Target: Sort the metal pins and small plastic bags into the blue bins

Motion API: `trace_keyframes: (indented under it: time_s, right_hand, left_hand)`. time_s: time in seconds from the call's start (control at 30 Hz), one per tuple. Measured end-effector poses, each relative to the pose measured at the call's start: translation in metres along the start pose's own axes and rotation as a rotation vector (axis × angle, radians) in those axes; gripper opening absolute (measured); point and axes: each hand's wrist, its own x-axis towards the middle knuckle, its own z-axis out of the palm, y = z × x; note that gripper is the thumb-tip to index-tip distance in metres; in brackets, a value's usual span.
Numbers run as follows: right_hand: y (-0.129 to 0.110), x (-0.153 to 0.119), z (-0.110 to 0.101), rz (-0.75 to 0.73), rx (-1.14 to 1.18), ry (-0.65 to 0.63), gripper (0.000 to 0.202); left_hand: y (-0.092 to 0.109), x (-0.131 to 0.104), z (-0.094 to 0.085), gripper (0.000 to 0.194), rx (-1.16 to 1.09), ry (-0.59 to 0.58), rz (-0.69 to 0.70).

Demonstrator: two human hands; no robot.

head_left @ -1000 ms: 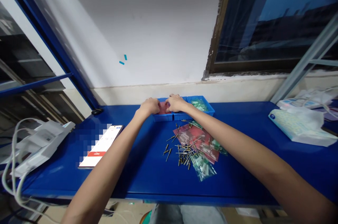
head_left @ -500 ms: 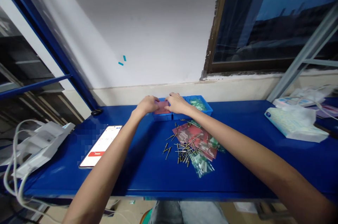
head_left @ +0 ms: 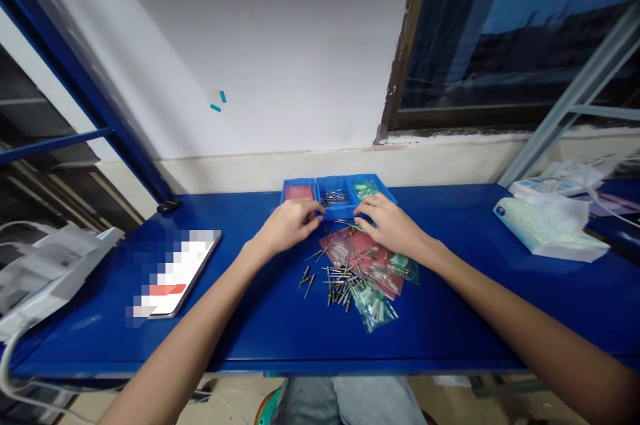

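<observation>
My left hand [head_left: 291, 225] hovers just in front of the red-filled blue bin [head_left: 299, 182], its fingers bent and apart, nothing visible in them. Over the near side of the green-filled bin [head_left: 384, 193] is my right hand [head_left: 387, 221], fingers curved and spread, also with nothing visible in them. Between these two, a middle blue bin [head_left: 333, 180] holds several thin metal pieces [head_left: 334, 198]. Below the hands lies a loose pile of thin metal pins with brass-coloured ends [head_left: 343, 285]. Red plastic bags [head_left: 393, 283] and a clear green-tinted bag [head_left: 375, 308] with small white pieces lie beside it.
A phone [head_left: 187, 271] lies on the blue table [head_left: 240, 338] to the left. White power strips with cables [head_left: 65, 271] are at the far left edge. A tissue pack [head_left: 550, 228] sits on the right. The wall [head_left: 300, 78] stands directly behind the bins.
Both hands have drawn back toward me from the red-filled bin. My right hand has moved rightward and the hands are wider apart. The middle bin's contents now show.
</observation>
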Motion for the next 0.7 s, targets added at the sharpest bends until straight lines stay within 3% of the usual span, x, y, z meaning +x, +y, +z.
trace_keyframes:
  time_s: [0.1,0.3,0.47,0.7]
  right_hand:
    - [0.002,-0.001,0.002,-0.003,-0.039,0.035,0.024]
    - [0.015,0.001,0.005,0.024,-0.037,0.114,0.027]
    - [0.029,0.003,0.016,0.044,0.047,0.106,0.025]
    - [0.027,0.008,0.021,0.107,0.110,0.145,0.016]
  left_hand:
    - [0.005,-0.003,0.011,0.024,0.071,-0.070,0.051]
    - [-0.007,-0.002,0.012,0.028,0.264,0.154,0.012]
    - [-0.022,0.005,0.022,0.026,0.172,0.175,-0.015]
    - [-0.022,0.012,0.033,0.019,0.017,0.257,-0.013]
